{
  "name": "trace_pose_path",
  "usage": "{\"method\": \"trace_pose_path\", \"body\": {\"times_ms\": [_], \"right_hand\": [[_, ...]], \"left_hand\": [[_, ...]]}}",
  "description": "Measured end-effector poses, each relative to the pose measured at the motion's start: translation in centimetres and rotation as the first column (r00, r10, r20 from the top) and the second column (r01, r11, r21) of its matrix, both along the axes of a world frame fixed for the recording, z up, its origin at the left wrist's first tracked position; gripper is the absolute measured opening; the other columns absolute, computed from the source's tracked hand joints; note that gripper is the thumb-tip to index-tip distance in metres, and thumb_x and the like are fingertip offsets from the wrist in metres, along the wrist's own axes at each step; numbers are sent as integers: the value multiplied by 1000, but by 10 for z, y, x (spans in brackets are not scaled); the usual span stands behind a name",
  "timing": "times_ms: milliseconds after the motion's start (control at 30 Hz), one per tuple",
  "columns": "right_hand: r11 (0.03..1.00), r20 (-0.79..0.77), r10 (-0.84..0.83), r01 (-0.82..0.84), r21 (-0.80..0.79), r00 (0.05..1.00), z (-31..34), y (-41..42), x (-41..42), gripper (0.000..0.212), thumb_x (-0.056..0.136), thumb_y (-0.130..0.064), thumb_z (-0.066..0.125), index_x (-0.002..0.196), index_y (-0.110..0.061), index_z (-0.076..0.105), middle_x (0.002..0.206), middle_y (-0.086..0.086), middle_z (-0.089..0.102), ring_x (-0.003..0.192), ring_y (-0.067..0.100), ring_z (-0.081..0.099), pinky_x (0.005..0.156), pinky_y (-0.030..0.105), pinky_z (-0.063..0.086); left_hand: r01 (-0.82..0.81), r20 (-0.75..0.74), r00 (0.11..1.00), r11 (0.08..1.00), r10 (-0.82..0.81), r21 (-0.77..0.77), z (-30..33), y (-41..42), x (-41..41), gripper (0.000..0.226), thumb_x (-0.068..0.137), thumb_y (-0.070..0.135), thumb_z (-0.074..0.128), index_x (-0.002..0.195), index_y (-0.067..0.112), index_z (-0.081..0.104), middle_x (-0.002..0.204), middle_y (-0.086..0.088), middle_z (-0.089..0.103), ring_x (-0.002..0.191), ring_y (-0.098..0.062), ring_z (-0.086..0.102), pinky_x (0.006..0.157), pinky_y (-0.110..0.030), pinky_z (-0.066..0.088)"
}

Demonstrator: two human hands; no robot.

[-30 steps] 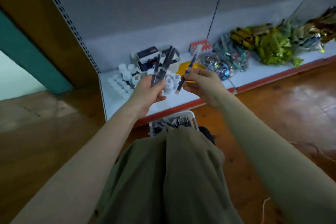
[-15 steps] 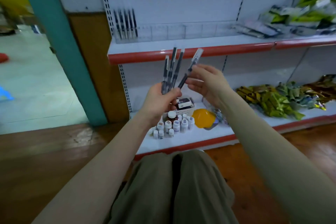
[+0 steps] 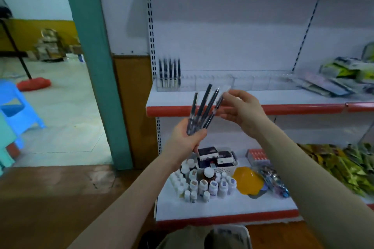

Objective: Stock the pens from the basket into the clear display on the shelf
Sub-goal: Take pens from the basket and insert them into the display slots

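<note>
Several pens (image 3: 199, 112) fan upward from our left hand (image 3: 187, 139), fingers curled round their lower ends, while our right hand (image 3: 241, 111) pinches one pen (image 3: 219, 103) (clear-capped) before the shelf (image 3: 263, 99) holding the clear display (image 3: 232, 83).

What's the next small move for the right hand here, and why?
Probably lift the single pen clear of the bunch and carry it up toward the clear display. The right hand already pinches that pen, the left hand grips the rest, and only the display's left end holds standing pens; the compartments to their right look unfilled.
</note>
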State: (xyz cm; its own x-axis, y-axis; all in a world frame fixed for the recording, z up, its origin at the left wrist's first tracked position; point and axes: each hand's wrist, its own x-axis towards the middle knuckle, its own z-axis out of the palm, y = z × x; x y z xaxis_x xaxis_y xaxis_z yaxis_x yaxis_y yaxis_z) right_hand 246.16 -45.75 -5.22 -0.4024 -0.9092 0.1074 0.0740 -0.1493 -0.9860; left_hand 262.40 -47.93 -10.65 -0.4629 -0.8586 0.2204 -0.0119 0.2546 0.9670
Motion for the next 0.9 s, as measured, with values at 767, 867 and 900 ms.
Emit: {"method": "trace_pose_path", "body": {"times_ms": [767,867,900], "right_hand": [[957,-592,-253,108,-269,765,46,-256,1,13,96,-15,49,107,-10,53,92,6,62,74,19,65,71,37,56],[972,-652,-206,72,-226,730,43,-263,1,13,95,-14,50,107,-9,55,94,12,65,79,24,67,74,39,57],[976,-667,-184,57,-209,722,42,-265,2,13,95,-13,51,106,-9,55,93,12,65,81,26,67,75,39,57]], "left_hand": [[-291,-316,894,947,319,135,39,-170,5,6,92,17,54,93,18,60,90,-1,65,79,-12,67,62,-18,56],[-278,-316,898,951,307,135,37,-179,1,7,92,17,54,96,18,60,92,-1,66,82,-13,67,64,-20,56],[-276,-315,899,952,305,135,37,-181,0,7,92,17,54,95,18,60,92,0,66,81,-12,68,64,-20,56]]}}
